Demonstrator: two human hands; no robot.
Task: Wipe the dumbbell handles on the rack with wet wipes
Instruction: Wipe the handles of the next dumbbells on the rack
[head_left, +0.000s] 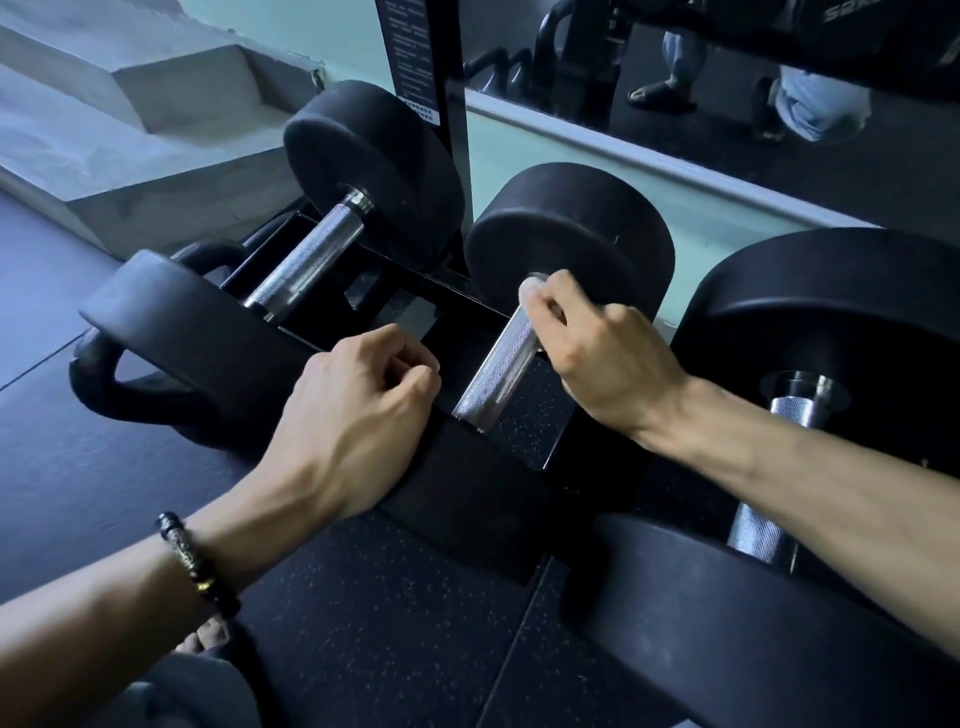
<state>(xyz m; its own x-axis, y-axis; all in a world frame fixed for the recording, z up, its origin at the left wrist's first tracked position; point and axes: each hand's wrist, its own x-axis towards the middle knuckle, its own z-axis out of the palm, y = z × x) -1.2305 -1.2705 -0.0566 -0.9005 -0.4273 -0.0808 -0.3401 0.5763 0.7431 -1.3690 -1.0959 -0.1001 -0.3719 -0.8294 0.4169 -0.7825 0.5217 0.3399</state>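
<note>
Head view, looking down on a low black dumbbell rack (457, 306) that carries three dumbbells side by side. The right hand (602, 353) curls its fingers (545, 299) over the far end of the middle dumbbell's handle (498, 369), pinching a small white wet wipe (530, 288) against the knurled steel just where the handle meets the far weight head (571, 234); the bare length of handle runs from under those fingers toward the viewer. The left hand (358, 405) rests on the near weight head (467, 488) of the same dumbbell — its fingers loosely curled, holding nothing, their tips just beside the near end of the handle.

Beyond the left fingers lies the left dumbbell, its handle (306, 254) uncovered between two black heads. On the far side of the right forearm lies the right dumbbell, its handle (774, 467) partly hidden by the arm. A beaded bracelet (200, 561) circles the left wrist. Kettlebells (130, 384) stand on the floor under the left dumbbell — only their handles show. A mirror (727, 78) runs along the wall behind the rack.
</note>
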